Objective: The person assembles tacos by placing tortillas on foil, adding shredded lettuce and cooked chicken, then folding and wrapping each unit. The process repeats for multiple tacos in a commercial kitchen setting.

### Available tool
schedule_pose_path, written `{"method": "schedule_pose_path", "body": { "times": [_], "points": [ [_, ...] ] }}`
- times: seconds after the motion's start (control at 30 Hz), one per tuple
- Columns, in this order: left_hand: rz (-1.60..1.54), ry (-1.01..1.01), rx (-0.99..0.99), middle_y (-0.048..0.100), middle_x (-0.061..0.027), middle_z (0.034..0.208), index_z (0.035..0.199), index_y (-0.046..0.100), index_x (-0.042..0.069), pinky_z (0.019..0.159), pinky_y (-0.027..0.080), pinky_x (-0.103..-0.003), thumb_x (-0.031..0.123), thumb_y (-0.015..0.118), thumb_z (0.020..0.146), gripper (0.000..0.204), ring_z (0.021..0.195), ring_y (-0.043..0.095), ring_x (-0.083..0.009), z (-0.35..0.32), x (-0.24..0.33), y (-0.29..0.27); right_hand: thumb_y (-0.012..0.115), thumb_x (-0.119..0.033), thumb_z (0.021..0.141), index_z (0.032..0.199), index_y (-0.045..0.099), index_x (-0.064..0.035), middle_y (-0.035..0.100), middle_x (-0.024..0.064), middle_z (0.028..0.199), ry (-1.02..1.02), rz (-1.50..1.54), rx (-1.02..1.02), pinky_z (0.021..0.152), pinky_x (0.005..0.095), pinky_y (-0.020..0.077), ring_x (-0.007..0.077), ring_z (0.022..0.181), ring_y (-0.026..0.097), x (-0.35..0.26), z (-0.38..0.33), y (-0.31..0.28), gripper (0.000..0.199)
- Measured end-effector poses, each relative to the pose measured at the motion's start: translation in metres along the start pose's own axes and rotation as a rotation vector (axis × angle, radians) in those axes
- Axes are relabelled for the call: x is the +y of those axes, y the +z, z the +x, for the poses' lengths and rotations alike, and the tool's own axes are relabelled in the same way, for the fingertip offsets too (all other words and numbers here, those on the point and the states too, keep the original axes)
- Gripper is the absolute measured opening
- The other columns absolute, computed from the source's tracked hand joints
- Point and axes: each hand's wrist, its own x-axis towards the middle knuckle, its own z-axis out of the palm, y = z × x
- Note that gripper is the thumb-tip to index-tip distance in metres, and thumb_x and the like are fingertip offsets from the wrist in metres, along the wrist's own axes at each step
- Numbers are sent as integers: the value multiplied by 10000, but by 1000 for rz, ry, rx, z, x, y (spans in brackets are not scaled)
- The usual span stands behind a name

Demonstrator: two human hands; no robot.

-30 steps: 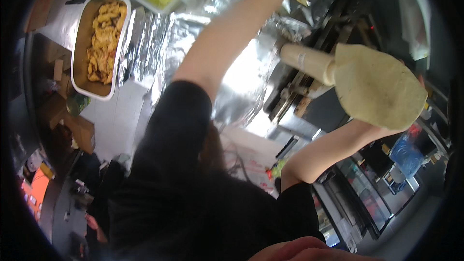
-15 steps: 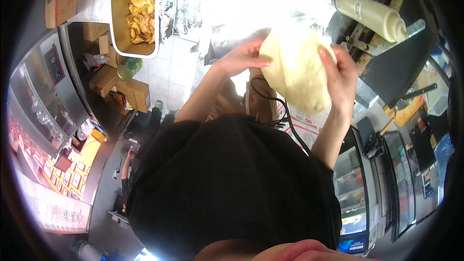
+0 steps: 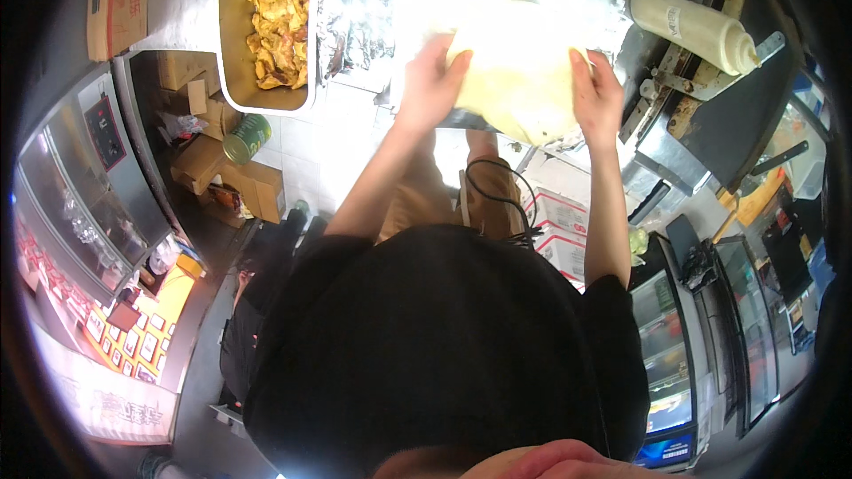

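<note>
A thin, pale yellow sheet of dough (image 3: 522, 93) is stretched between my two hands over the bright foil-covered worktop. My left hand (image 3: 434, 82) grips its left edge, thumb on top and fingers curled beneath. At the right edge my right hand (image 3: 596, 96) pinches the dough in the same way. The dough's near edge hangs close to the front of the worktop, and strong glare washes out its far part. Left of the dough stands a deep white-rimmed tray (image 3: 229, 62) holding browned, sauced pieces of meat (image 3: 280, 22).
Crumpled foil (image 3: 359, 13) covers the worktop beside the tray. A cream-coloured squeeze bottle (image 3: 688, 31) lies at the right near a dark flat plate (image 3: 745, 133). Cardboard boxes (image 3: 253, 184) and a green can (image 3: 248, 138) are at lower left. A black cable (image 3: 497, 186) hangs before my legs.
The dough went from hanging tilted at the right to lying flatter and farther left over the foil. My hands moved left with it, the right one also a little farther away.
</note>
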Motion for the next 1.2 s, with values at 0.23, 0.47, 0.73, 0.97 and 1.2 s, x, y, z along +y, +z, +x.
{"method": "schedule_pose_path", "body": {
  "times": [0.23, 0.47, 0.73, 0.97, 1.2],
  "points": [
    [641, 672, 89, 582, -186, 1572, 1506, 625, 107, 1222, 384, -632, 310, 766, 1003, 561, 1450, 525, -429, 14, -49, 42, 688, -243, 1128, 1346, 703, -30, 748, 174, 840, -85, -412, 129, 647, 363, 573, 185, 654, 702, 69, 1, 54, 305],
    [933, 612, -225, 360, -134, 1797, 1667, 524, 264, 1309, 267, -663, 524, 665, 1062, 673, 1640, 336, -423, 16, -64, 76, 608, -271, 1150, 1401, 656, -3, 733, 233, 1224, -155, -72, 131, 914, 458, 629, 331, 1018, 767, 33, -2, 7, 370],
    [1020, 747, -252, 329, -153, 1808, 1684, 498, 299, 1317, 202, -693, 567, 647, 1061, 694, 1651, 307, -428, 26, -74, 64, 637, -546, 1082, 1531, 494, 50, 520, 252, 1527, 300, 2083, 124, 1261, 545, 477, 420, 1403, 575, 0, 91, -55, 759],
    [937, 797, -221, 370, -167, 1779, 1667, 516, 288, 1307, 242, -667, 516, 693, 1031, 698, 1632, 342, -421, 19, -55, 58, 733, -527, 982, 1463, 565, -18, 595, 181, 1444, 20, 1737, 168, 1220, 545, 515, 359, 1346, 626, 2, 129, -45, 721],
    [671, 764, -200, 505, -200, 1670, 1568, 607, 145, 1214, 442, -582, 274, 802, 959, 652, 1520, 509, -425, -76, -29, -11, 830, -508, 881, 1395, 636, -86, 670, 110, 1361, -629, 1053, 253, 1180, 545, 552, 299, 1288, 677, -95, 1, -76, 693]
  ]
}}
